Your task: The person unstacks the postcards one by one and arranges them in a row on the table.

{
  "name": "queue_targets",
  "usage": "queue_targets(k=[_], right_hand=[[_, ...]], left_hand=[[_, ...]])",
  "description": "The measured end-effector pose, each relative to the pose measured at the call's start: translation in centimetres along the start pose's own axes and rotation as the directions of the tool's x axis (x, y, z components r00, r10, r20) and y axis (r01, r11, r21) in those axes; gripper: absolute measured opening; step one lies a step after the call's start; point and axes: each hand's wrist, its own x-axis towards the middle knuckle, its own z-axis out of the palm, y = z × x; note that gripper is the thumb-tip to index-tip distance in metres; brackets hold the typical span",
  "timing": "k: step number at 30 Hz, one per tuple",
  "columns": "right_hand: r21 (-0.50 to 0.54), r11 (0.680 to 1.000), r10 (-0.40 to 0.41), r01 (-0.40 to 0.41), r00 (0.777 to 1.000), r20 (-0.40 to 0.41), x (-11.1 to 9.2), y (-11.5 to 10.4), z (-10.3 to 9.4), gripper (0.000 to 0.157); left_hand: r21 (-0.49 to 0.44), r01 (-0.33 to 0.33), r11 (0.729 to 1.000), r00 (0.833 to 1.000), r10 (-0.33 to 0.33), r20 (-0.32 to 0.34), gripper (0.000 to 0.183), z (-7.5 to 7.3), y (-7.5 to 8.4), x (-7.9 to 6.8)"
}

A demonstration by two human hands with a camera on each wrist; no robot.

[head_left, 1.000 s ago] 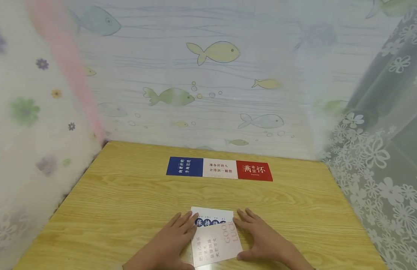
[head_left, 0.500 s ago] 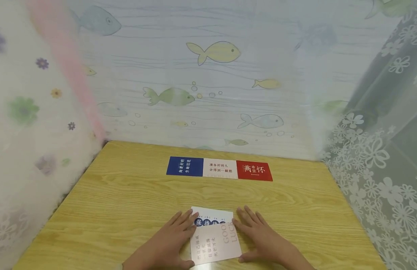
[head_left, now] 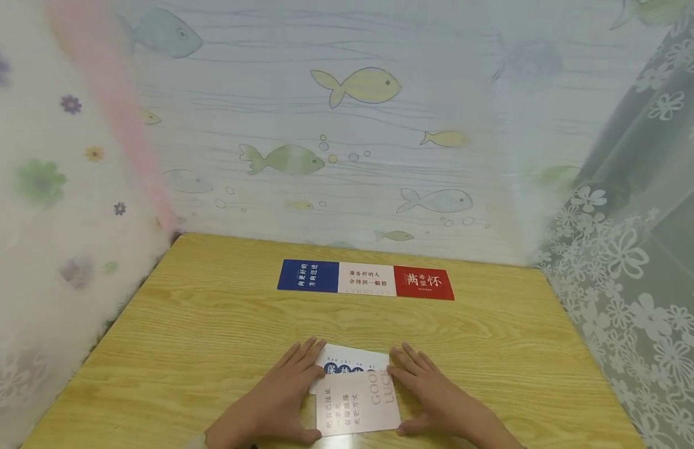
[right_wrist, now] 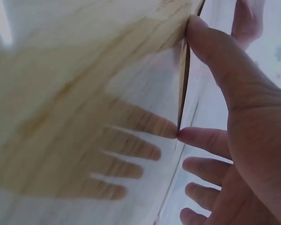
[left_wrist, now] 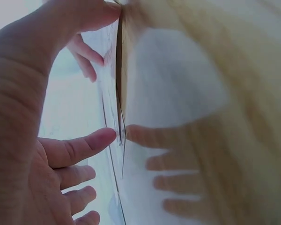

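A pale pink card (head_left: 360,405) with "GOOD LUCK" and Chinese lettering lies over a white card (head_left: 352,358) with dark blue dots. The white card sticks out at the far side and slightly at the left. My left hand (head_left: 282,396) touches the left edges, thumb at the near corner and fingers farther up. Opposite it, my right hand (head_left: 436,399) has its thumb and index finger against the pink card's right edge. Both wrist views show the remaining fingers spread and relaxed. A narrow dark gap shows beneath the card edge in these views.
Farther back on the wood-grain table (head_left: 212,324), a blue card (head_left: 307,276), a cream card (head_left: 366,280) and a red card (head_left: 424,284) lie side by side in a row. Behind the table hangs a fish-patterned curtain (head_left: 358,181); flowered lace (head_left: 621,280) borders the right side.
The pink card has shifted slightly away from me. The white card underneath has turned a little, its left edge now poking out. My left fingers have moved slightly forward; the right hand barely moves.
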Motion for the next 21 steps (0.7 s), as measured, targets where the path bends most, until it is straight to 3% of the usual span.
queue_targets(k=[12,21], right_hand=[[0.057,0.998,-0.008,0.008,1.000,-0.009,0.4,-0.1,0.1,0.103],[0.029,0.999,-0.034,0.035,0.999,-0.018,1.0,0.0,0.1,0.090]], left_hand=[[-0.020,-0.019,1.000,0.998,0.017,-0.061,0.084,0.0,-0.3,0.4],[-0.001,-0.048,0.999,0.997,0.048,-0.062,0.086,-0.5,-0.7,0.3]])
